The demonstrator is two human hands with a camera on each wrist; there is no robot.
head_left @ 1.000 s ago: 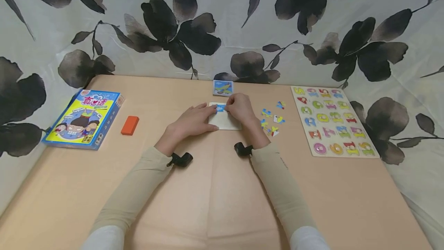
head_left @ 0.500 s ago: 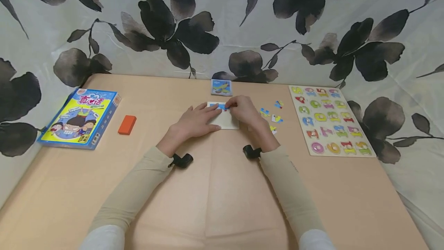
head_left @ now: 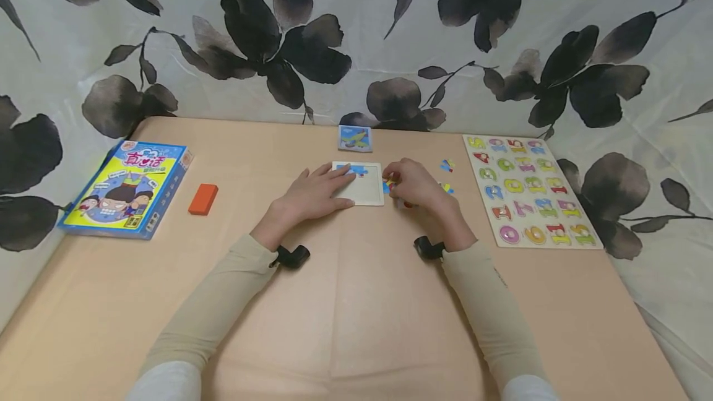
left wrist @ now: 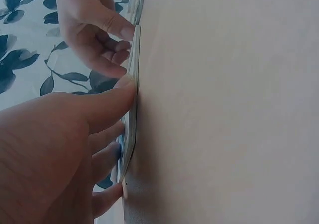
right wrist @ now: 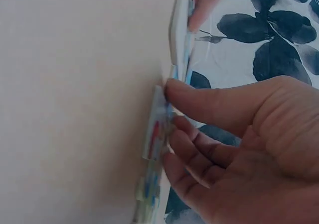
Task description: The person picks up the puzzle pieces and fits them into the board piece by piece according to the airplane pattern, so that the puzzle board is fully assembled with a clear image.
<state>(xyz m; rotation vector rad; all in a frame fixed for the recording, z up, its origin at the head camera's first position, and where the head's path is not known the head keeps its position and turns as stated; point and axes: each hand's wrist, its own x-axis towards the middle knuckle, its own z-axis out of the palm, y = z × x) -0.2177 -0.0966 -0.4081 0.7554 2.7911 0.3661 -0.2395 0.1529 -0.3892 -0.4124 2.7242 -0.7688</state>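
Observation:
My left hand point(head_left: 312, 194) rests on a small white puzzle board point(head_left: 367, 192), fingers stretched over its left part and thumb at its near edge. Blue puzzle pieces point(head_left: 359, 170) lie along the board's top inside the frame. Just right of the board, my right hand point(head_left: 419, 185) pinches a small blue puzzle piece point(head_left: 386, 187) between thumb and fingers; the fingers hide part of it. Close below the right thumb, a white piece with red on it point(right wrist: 155, 129) shows in the right wrist view. The left wrist view has the left thumb point(left wrist: 125, 87) against the board's edge.
A small picture card point(head_left: 355, 139) stands behind the board. Loose puzzle pieces point(head_left: 447, 165) lie to the right, before a letter board point(head_left: 531, 194). At left are an orange block point(head_left: 203, 199) and a blue-and-yellow box point(head_left: 128, 187).
My right hand has moved off the board's top to the right, down among the loose pieces. More of the blue pieces in the board now shows. The left hand stays on the board.

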